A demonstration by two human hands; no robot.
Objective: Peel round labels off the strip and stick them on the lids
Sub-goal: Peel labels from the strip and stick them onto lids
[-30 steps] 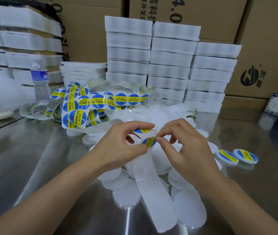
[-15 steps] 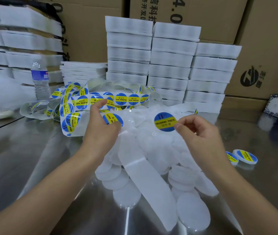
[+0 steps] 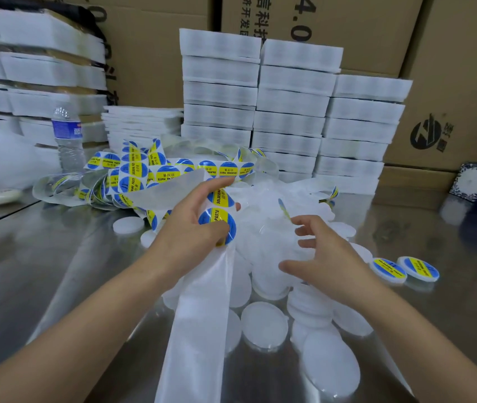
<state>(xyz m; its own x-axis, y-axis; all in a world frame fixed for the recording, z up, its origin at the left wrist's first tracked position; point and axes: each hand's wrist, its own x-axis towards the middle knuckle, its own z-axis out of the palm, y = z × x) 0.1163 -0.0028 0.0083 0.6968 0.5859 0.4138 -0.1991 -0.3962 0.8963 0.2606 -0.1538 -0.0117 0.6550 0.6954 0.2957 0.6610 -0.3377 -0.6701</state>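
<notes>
Nearest the table's (image 3: 28,271) front edge, the bare tail of the strip (image 3: 199,330) trails over loose white lids (image 3: 263,324). Above it the left hand (image 3: 190,234) grips the strip, thumb pressed on a label not yet peeled. The right hand (image 3: 321,257) is apart from it, fingers spread over the heap of lids and pinching nothing. A loose label (image 3: 285,209) shows edge-on just beyond its forefinger (whether it clings to the fingertip I cannot tell). If it does, it could fold on itself or land off-centre, because the lids lie heaped and tilted and may slide under a press. Two finished lids (image 3: 388,270) sit toward the right edge. Toward the back edge the tangled strip lies piled beside a bottle (image 3: 67,135) and could snag when pulled.
</notes>
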